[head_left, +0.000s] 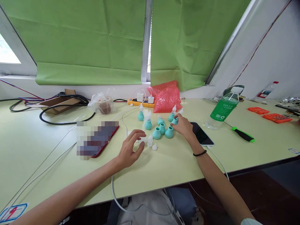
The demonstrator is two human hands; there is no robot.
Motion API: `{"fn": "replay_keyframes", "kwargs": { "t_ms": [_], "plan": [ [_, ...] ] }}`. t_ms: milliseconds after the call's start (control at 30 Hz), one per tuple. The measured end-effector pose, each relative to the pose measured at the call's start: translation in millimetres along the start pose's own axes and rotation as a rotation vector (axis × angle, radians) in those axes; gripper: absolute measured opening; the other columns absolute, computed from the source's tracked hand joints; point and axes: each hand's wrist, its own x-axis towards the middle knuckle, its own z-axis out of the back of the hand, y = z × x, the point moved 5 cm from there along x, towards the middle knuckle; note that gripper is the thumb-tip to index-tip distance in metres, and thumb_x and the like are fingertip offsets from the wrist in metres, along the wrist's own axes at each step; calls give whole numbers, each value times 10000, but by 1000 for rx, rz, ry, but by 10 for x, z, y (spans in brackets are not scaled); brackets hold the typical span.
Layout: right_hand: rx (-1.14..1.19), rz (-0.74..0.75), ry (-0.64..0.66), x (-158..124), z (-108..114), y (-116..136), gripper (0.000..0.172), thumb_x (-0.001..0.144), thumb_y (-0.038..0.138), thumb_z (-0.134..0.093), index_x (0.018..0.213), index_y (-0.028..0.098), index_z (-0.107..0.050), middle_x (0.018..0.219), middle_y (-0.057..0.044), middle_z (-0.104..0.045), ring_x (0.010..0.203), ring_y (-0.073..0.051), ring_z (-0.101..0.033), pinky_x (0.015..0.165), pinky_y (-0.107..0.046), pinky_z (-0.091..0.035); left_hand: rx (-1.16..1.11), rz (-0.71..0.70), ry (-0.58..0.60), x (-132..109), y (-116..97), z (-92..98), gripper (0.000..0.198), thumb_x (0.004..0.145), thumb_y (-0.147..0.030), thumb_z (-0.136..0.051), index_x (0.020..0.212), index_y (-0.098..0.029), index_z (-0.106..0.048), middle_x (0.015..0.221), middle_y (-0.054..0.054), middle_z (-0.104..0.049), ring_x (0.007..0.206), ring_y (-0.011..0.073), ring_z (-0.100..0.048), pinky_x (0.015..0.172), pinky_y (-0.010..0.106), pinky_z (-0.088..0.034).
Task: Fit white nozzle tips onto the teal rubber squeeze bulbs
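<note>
Several teal squeeze bulbs [157, 133] stand in a group on the table, the nearer ones with round open necks. Others carry a translucent white nozzle, such as the bulb [148, 124] at the left of the group. My right hand [184, 125] has its fingertips closed around a teal bulb [174, 121] at the group's right edge. Over some loose translucent nozzles [150, 141] hovers my left hand [130, 149], thumb and fingers apart, holding nothing that shows. A small white round piece [154, 147] lies just right of it.
A phone [105, 137] in a red case lies at left, a black-screened phone [202, 133] at right. Behind are a pink bubble-wrap bag [167, 99] and an orange power strip [133, 102]. A green-labelled bottle [222, 109] and a screwdriver [243, 134] sit farther right. White cables cross the table.
</note>
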Motion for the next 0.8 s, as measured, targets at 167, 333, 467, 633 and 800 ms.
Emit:
{"fn": "replay_keyframes", "kwargs": {
  "t_ms": [167,333,467,633,800],
  "plan": [
    [52,10,5,32,27,-12,313,635,389,-535,902,229,-506,817,-32,-568,781,-216,-527,613,-316,-388,8,-7,13,4,-8,-3,224,738,-92,-437,940,-182,-469,955,72,-502,855,148,-502,713,301,-473],
    [34,-3,-349,41,196,-32,402,686,449,-466,1034,252,-508,1095,-96,-406,955,-289,-408,688,-396,-378,27,-9,21,6,-13,-4,215,748,-112,-425,945,-186,-469,952,76,-502,842,149,-503,704,305,-476],
    [100,-90,-100,143,-9,-167,456,728,522,-362,1108,300,-480,1206,-93,-315,1004,-349,-350,704,-465,-361,35,-15,33,9,-21,-5,205,757,-125,-414,944,-186,-471,946,80,-503,836,151,-501,704,313,-473],
    [153,-98,-91,201,-100,-229,516,744,500,-338,1189,243,-388,1152,-120,-349,1038,-341,-304,731,-468,-350,36,-22,23,9,-27,-6,201,756,-121,-411,938,-184,-468,940,79,-506,835,150,-501,693,307,-472],
    [163,13,-623,-17,266,-39,558,743,444,-385,1234,204,-269,1183,-130,-249,1076,-292,-273,819,-468,-307,22,-8,10,10,-20,2,180,764,-134,-412,927,-184,-469,940,80,-512,835,152,-502,698,312,-467]
  ]
}}
